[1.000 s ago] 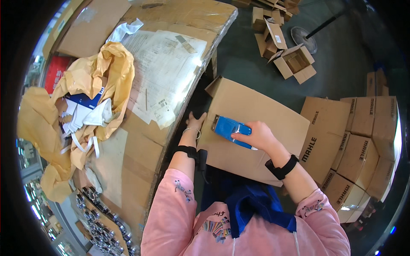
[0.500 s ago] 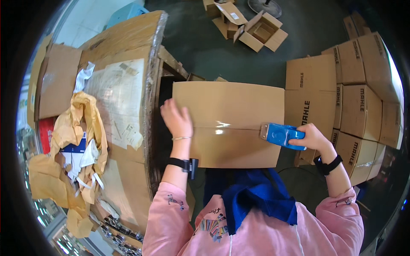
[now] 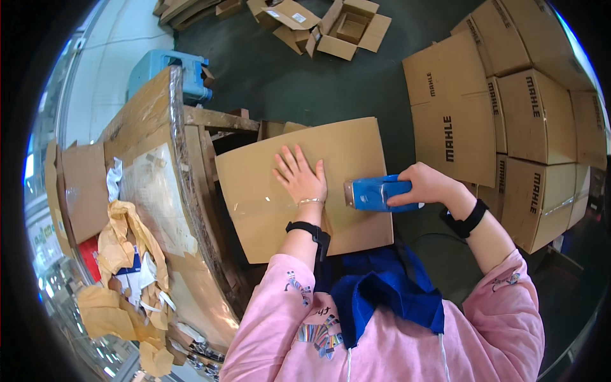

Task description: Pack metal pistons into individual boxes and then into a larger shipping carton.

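- Your left hand (image 3: 301, 180) lies flat, fingers spread wide, palm down on the top of a plain brown cardboard box (image 3: 305, 188) that sits in front of your chest.
- Your right hand (image 3: 425, 186) is closed around a blue plastic tape dispenser (image 3: 377, 193), holding it against the right side of the box top, just beside your left hand.
- A strip of clear glossy tape (image 3: 261, 207) runs across the box top from the left edge toward the dispenser, passing under your left hand.
- Both wrists carry black bands, and your left wrist also has a thin silver bracelet (image 3: 310, 202).
- You wear a pink sweatshirt with a blue hood (image 3: 382, 296) hanging at your front.
- To your left stands a worktop covered in brown cardboard sheets (image 3: 162, 191); the box touches or nearly touches its edge, and you cannot tell which.
- Crumpled tan packing paper (image 3: 124, 254) and white paper scraps lie heaped on the near left part of that worktop.
- To your right, a stack of sealed brown cardboard cartons with black printing (image 3: 509, 114) stands on the dark green floor (image 3: 305, 83), near your right hand.
- Farther ahead, open empty cardboard boxes with raised flaps (image 3: 344, 28) lie on the floor, well apart from you.
- A light blue plastic stool (image 3: 168, 70) stands beyond the far end of the worktop.
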Demonstrator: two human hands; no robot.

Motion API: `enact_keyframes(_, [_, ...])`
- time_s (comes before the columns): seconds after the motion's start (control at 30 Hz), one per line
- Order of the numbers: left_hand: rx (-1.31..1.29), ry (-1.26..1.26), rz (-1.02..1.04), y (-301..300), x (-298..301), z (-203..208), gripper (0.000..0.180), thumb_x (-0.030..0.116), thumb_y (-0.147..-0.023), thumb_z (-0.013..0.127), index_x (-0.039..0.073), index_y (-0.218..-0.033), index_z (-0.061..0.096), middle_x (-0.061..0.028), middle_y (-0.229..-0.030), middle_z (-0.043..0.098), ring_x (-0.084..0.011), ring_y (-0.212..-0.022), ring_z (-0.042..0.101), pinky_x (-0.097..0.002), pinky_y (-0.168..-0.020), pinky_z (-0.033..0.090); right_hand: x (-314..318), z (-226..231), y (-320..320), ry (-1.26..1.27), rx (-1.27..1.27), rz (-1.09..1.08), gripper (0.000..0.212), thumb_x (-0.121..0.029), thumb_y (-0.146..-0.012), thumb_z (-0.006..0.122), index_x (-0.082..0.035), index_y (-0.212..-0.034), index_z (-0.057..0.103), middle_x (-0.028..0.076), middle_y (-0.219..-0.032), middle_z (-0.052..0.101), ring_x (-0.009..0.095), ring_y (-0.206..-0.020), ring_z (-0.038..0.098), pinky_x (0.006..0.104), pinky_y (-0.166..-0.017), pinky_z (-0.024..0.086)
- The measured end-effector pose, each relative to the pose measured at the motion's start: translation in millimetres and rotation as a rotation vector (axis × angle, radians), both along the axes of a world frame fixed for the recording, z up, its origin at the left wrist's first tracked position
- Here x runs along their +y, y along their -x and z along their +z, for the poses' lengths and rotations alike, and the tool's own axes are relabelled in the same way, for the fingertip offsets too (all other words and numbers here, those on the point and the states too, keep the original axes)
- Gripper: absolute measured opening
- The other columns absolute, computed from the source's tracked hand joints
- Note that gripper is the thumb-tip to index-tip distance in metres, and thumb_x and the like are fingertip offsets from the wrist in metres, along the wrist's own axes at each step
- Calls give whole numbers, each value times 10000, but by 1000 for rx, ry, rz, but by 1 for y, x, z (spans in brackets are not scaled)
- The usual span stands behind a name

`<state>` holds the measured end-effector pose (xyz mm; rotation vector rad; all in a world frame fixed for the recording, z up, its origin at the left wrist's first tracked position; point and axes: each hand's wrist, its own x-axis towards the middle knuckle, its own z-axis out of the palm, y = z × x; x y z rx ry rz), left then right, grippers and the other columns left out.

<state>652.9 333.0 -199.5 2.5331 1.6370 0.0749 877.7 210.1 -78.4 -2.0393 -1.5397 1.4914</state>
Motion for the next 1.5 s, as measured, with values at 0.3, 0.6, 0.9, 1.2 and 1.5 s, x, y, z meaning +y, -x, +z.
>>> enact_keyframes(0.3, [-18,-36,-2,8,3,-5,633,406,-873,429,93,-1393,248,-119,-1472,165,-328,-1359,93,-498,-1078,62,-62,19,-97,227,-118,-147,483,-456,-620,729,17,-674,645,169,-589,585,271,-537,582,355,-554,468])
enact_keyframes(0.6, [-6,-86,-39,16,7,-5,613,385,-882,427,84,-1387,253,-124,-1466,183,-325,-1354,111,-487,-1078,77,-47,-53,25,45,-431,80,341,-416,-650,644,-75,-657,660,104,-648,626,262,-655,621,384,-634,458])
enact_keyframes(0.9, [14,117,-1261,-69,-60,21,455,325,-814,531,49,-1176,539,-161,-1294,456,-297,-1252,364,-470,-1052,214,-167,-74,40,136,-314,-587,383,-424,-631,691,-46,-666,644,128,-648,619,294,-662,616,384,-664,470])
enact_keyframes(1.2, [33,298,-1477,-84,-74,1,525,446,-805,509,55,-1154,546,-98,-1195,543,-279,-1165,453,-426,-1017,289,-223,-60,65,266,-321,-784,437,-450,-623,702,-20,-652,632,151,-643,610,311,-661,612,388,-644,484])
enact_keyframes(1.5, [128,-191,3,194,37,4,758,373,-838,528,-30,-1378,180,-252,-1396,267,-349,-1307,256,-489,-1065,177,-157,32,31,-53,-466,-889,412,-330,-645,739,19,-600,524,195,-548,511,319,-485,510,372,-485,411])
